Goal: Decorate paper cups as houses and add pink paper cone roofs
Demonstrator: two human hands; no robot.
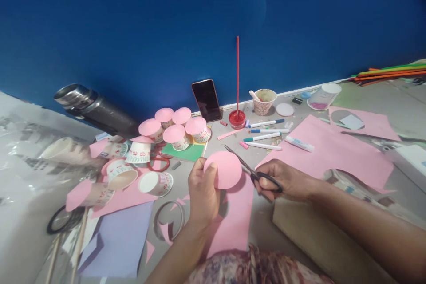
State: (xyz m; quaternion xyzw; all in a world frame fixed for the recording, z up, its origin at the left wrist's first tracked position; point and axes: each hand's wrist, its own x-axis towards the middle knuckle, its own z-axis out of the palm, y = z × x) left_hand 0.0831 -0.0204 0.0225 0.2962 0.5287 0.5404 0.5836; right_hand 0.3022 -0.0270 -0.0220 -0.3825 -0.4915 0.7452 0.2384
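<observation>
My left hand (pixel 204 186) pinches a round pink paper disc (pixel 228 169) at its left edge, thumb on top. In my right hand (pixel 271 179) is a pair of scissors (pixel 246 165) with black handles, the blades pointing up and left by the disc's upper right edge. Whether the blades touch the paper I cannot tell. Below the disc lies a strip of pink paper (pixel 238 217). Left of my hands stand several small decorated paper cups topped with pink discs, one of them a front cup (pixel 181 142) on a green card (pixel 178 153).
A dark flask (pixel 103 111) leans at the left near the blue wall (pixel 213 22). A phone (pixel 206 100) is propped against the wall. Several markers (pixel 266 131) and a glue stick (pixel 299 143) lie beside a large pink sheet (pixel 319 155). A tape roll (pixel 182 217) rests near my left forearm.
</observation>
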